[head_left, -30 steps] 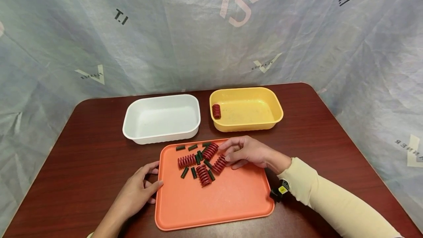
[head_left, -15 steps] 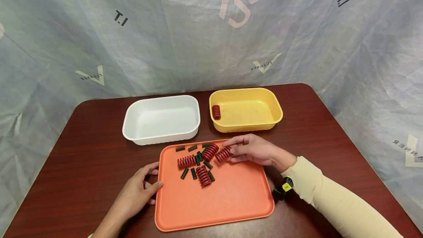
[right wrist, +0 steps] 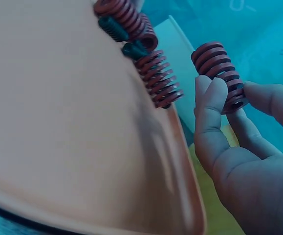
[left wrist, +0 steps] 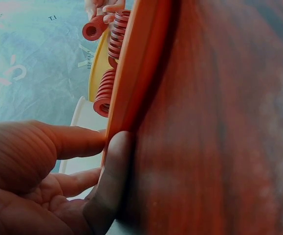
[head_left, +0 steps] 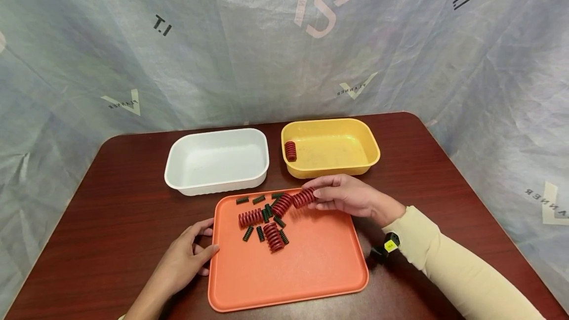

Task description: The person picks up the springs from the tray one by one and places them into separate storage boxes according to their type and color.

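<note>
As seen from the head view, noted one red spring (head_left: 304,198) pinched between thumb and fingertips of the right hand (head_left: 351,196), clear above the orange tray (head_left: 311,260) (near its far edge). Found the left hand (head_left: 184,258) gripping the tray's left rim. Counted three more large coils (head_left: 273,237) among small green springs (head_left: 248,233) on the tray, plus another coil (head_left: 290,151) inside the yellow bin (head_left: 338,153), left end.

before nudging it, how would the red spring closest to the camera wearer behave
Probably apt to roll sideways: the red spring is round and lies on its side. Its thick coils suggest stiffness, perhaps some heft for its size. The green spring beside it might block one way.
</note>
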### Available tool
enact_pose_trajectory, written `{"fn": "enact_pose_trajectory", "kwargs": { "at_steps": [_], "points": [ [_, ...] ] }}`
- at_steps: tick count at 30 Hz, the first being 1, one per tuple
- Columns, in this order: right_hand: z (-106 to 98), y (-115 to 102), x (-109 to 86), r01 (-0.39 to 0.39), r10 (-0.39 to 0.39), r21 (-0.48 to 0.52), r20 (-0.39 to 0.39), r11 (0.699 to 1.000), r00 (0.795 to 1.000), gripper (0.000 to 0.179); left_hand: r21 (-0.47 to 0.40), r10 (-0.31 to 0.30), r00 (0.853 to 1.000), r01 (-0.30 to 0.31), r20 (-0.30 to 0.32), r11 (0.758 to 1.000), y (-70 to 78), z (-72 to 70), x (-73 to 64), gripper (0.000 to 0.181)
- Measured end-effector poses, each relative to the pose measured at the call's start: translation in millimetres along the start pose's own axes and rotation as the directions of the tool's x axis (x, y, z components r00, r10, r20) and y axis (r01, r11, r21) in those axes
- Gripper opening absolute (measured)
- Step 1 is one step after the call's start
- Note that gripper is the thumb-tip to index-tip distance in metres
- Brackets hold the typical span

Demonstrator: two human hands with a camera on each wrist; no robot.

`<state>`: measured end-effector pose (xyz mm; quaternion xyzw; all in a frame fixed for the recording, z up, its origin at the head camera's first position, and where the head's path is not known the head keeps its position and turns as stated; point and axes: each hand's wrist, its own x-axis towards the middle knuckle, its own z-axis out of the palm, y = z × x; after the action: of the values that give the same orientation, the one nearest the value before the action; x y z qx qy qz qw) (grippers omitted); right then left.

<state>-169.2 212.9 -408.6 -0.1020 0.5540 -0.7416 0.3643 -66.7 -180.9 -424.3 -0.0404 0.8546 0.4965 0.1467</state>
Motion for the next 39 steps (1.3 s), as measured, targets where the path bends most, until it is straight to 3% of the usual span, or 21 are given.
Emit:
{"fn": "enact_pose_trajectory", "kwargs": {
  "at_steps": [8,22,39],
  "points": [
    [-4,-24,0.6,0.034,-0.034,-0.002,0.003,0.999,0.999,0.031,0.002,0.005,1.000,-0.005,-0.002,1.000,-1.6,-0.4,0.0,0.059],
    [-20,-80,8.3,0.015,-0.022,-0.059,-0.117,0.998,0.993,0.027,0.001,0.007,1.000,-0.007,-0.003,1.000,-2.5,-0.9,0.0,0.059],
    [-43,-112,32.3,-0.025,0.011,-0.072,-0.191,0.997,0.981,0.032,0.012,0.017,1.000,-0.016,-0.012,1.000,-1.1,-0.7,0.8,0.059]
  ]
}}
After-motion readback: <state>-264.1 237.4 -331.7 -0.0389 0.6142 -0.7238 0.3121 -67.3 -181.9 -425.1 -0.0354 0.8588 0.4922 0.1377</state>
